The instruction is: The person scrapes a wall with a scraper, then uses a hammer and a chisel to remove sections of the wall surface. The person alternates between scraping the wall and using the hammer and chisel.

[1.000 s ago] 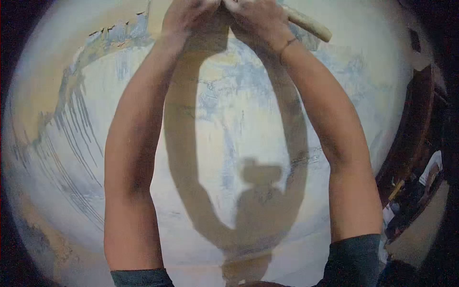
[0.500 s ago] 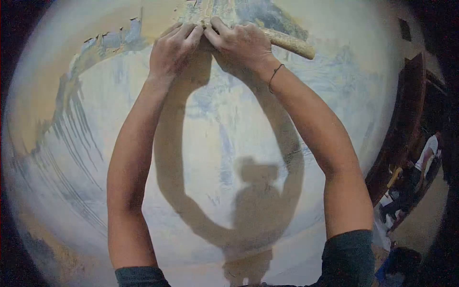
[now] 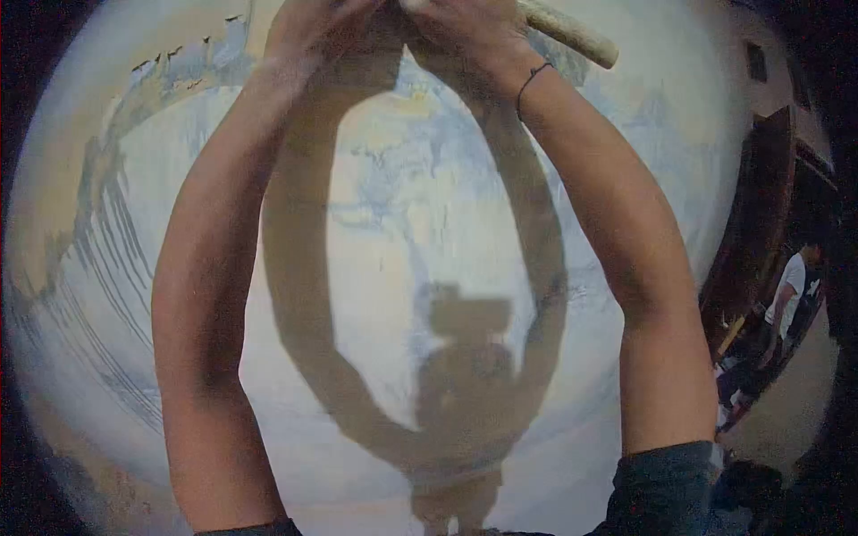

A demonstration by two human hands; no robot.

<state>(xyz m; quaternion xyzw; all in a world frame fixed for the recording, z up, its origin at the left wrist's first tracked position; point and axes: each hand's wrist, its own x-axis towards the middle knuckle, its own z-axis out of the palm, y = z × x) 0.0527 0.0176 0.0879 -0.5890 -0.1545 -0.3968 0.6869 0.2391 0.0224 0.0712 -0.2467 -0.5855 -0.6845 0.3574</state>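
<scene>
Both my arms reach up against a painted wall. My left hand is at the top edge, its fingers curled and cut off by the frame; what they hold cannot be made out. Just right of it, my right hand is closed, with a thin dark cord round its wrist. A pale wooden tool handle sticks out to the right from under that hand. The tool's other end is hidden.
My shadow falls across the wall. Peeling paint shows at upper left, with dark drips below. At far right, a person in a white shirt is near a dark wooden structure.
Both hands and the wooden handle now appear higher in view, with the fingertips out of frame. My left forearm has shifted left. The handle still sticks out beside my right hand.
</scene>
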